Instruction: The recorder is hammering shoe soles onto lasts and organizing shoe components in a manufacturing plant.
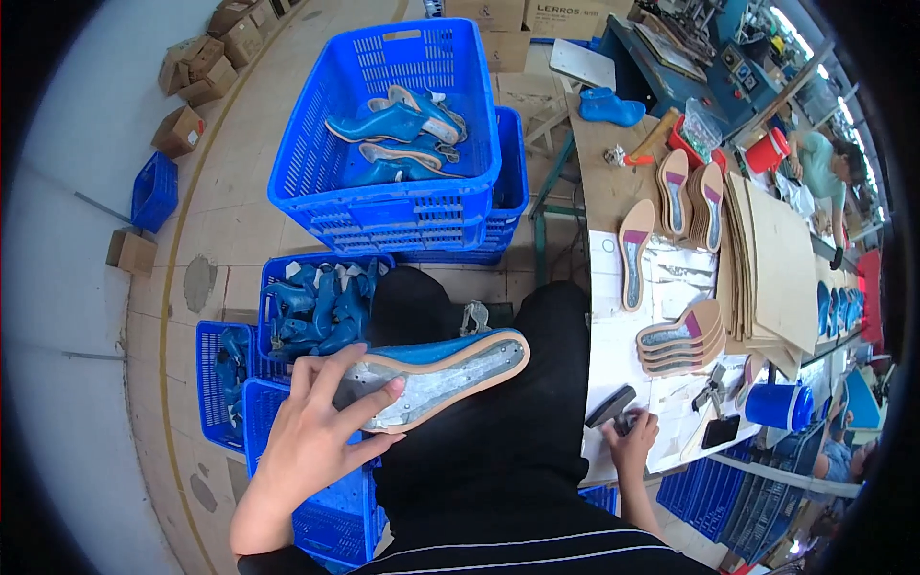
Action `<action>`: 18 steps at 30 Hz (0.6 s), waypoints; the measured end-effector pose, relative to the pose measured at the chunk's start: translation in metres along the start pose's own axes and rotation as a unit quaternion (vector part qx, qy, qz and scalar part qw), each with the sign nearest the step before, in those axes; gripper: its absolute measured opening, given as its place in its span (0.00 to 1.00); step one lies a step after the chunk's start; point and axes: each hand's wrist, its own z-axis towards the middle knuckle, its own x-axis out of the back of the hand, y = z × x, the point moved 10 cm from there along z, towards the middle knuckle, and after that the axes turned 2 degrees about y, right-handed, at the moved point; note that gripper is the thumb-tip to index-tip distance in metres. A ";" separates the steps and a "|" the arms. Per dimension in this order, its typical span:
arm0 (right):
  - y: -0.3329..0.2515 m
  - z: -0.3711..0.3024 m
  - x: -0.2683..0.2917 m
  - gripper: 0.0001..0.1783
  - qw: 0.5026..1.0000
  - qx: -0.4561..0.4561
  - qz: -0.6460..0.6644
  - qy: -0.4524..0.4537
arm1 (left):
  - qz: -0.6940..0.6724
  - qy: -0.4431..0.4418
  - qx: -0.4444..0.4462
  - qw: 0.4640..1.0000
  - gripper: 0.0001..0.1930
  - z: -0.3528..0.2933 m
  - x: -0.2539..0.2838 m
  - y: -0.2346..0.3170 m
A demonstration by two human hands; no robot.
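My left hand (316, 412) grips a blue shoe last (422, 352) by its wider end, thumb on the underside and fingers over the far edge. Fixed to the last is an insole (479, 368) with a beige rim and a grey, scuffed middle, its bottom turned up toward me. Beside the table's near edge, the fingers of my right hand (634, 443) curl round a dark hand tool (625, 420) with a black block-shaped part; its kind I cannot make out. Several stacked insoles (682, 343) lie on the white-covered table beyond that hand, with one single insole (635, 257) farther off.
A large blue crate (383, 206) with blue lasts stands ahead. Smaller crates of lasts (331, 307) sit at my left. On the table (613, 335) are cardboard sheets (776, 259), a hammer (652, 144), a black-and-metal tool (711, 388) and a blue jug (778, 406). Other people work at the right.
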 end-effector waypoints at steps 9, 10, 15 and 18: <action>-0.009 -0.003 -0.007 0.19 0.990 0.042 0.114 -0.070 | 0.007 0.032 -0.020 0.999 0.32 -0.011 0.000 0.002; -0.017 0.002 -0.011 0.19 0.982 0.025 0.158 -0.104 | 0.003 0.035 -0.017 0.999 0.32 -0.010 0.000 0.001; -0.159 0.012 0.038 0.16 0.886 -0.087 0.382 -0.250 | -0.041 0.079 -0.062 0.994 0.32 -0.012 -0.005 0.002; -0.248 0.017 0.103 0.13 0.929 0.234 0.247 -0.146 | -0.079 0.139 -0.101 0.982 0.32 -0.012 -0.009 -0.002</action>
